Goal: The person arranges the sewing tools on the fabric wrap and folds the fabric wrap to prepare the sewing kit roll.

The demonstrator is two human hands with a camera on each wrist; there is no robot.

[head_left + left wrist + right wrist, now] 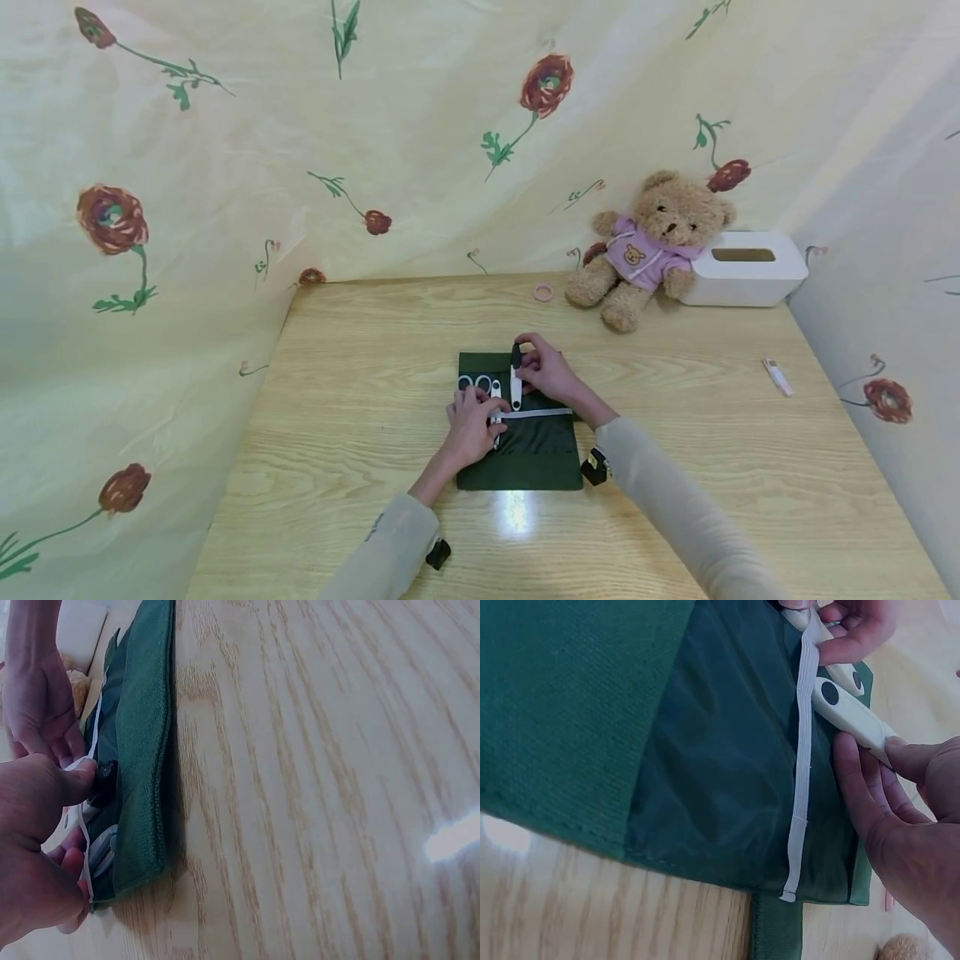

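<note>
- Green pouch [519, 473]: laid open on the wooden table [360, 400], at the person's near centre, under both hands; a white elastic band [536, 412] runs across it.
- Right hand [549, 371]: thumb and fingers pinching a white tool with a black end [516, 390], over the pouch's far part; black end points away, white end at the band's edge. Cannot tell whether that tip goes under.
- Left hand [470, 425]: fingers bent, thumb and finger pinching the band from either side, beside a slimmer white tool [496, 389] crossing under it.
- Scissors [474, 384]: two pale loops showing at the pouch's left, just beyond the left hand; blades hidden.
- Far edge of table: pink ring [543, 285]; seated teddy bear [648, 250], purple top, against a white tissue box [742, 292].
- Right side: small white stick-like item [777, 377], well apart from the pouch.
</note>
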